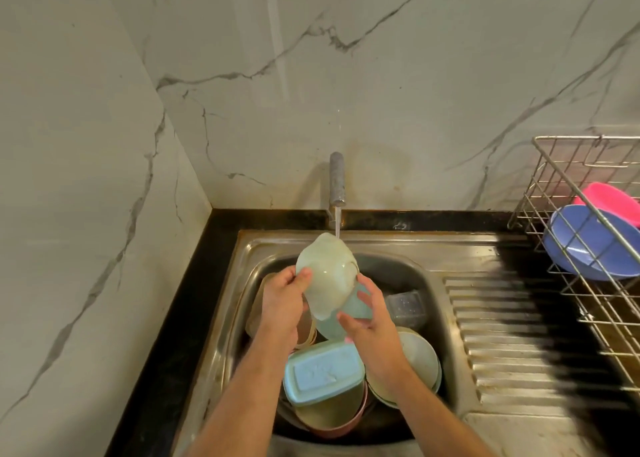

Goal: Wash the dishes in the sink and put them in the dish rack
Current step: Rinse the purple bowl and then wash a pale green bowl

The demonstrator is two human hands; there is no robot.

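Bowl in hand: pale green bowl [325, 273] tilted under the tap [337, 179], water running onto it.
Grip: my left hand [284, 301] pinches its rim; my right hand [367, 314] has loose fingers beside it, clasping nothing I can see.
Done: blue bowl [588, 245] and pink bowl [613, 200] sit in the dish rack [568, 166].
Left: blue lidded box [323, 370], cream bowls [419, 359] and more piled in the sink [433, 249]; I judge most remains.

A black stone countertop [180, 318] holds a stainless steel sink unit [398, 245] with a ribbed draining board [512, 346] to the right of its basin. At the right end of that draining board stands a wire dish rack [588, 304]. The basin holds piled plastic dishes, a pale blue rectangular lidded box [323, 370] nearest its front.
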